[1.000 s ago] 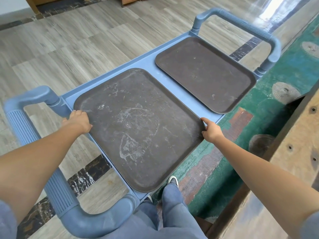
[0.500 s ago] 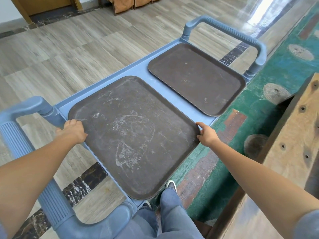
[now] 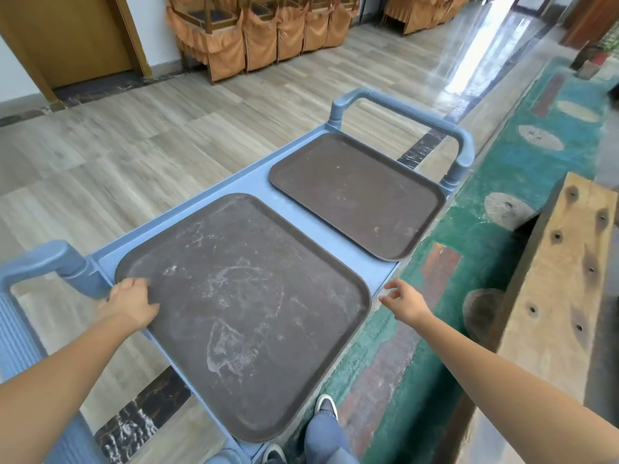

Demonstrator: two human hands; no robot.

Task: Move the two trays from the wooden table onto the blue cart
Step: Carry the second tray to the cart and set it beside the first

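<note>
Two dark brown trays lie flat on the blue cart point(image 3: 254, 182). The near tray point(image 3: 244, 303) is scuffed with white marks; the far tray point(image 3: 358, 192) sits beyond it by the far handle. My left hand point(image 3: 130, 301) rests on the near tray's left edge, fingers curled over the rim. Just off that tray's right corner, my right hand point(image 3: 403, 301) hovers with fingers spread, touching nothing.
The cart has a near handle point(image 3: 43, 262) at the left and a far handle point(image 3: 412, 115). A wooden table point(image 3: 552, 296) edge runs along the right, over a green patterned carpet point(image 3: 502, 182). Orange-skirted chairs point(image 3: 261, 31) and a door point(image 3: 67, 38) stand at the back. My legs and shoes show below.
My right hand has let go of the near tray's right corner and opened, drifting slightly right. My head has tilted up, showing more of the room. The left hand stays on the tray's edge.
</note>
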